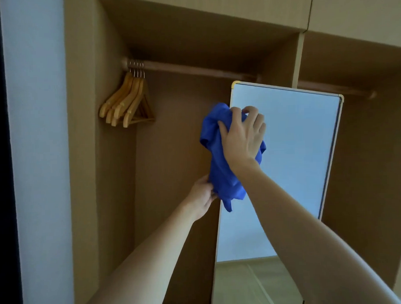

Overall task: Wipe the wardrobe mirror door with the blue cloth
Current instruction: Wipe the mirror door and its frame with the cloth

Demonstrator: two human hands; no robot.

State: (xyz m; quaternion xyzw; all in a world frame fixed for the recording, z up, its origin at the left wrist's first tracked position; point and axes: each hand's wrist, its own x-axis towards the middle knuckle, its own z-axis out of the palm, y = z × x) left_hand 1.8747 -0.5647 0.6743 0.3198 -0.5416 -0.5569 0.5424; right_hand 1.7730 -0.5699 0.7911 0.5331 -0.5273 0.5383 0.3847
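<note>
The mirror door (292, 148) stood open in front of the wardrobe, its glass bare to the right of and below the right hand (242, 136) and the bunched blue cloth (220, 164). The left hand (201, 199) held the cloth's lower end at the door's left edge. Left of the door the compartment lay open; wooden hangers (127, 104) hung from the rail (192, 69) in its upper left corner.

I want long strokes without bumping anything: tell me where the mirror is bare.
Bare: glass right of the right hand to the mirror frame, and below the blue cloth. Crowded: the mirror's left edge, where the left hand grips the cloth's bottom. Hangers hang clear, far left.
</note>
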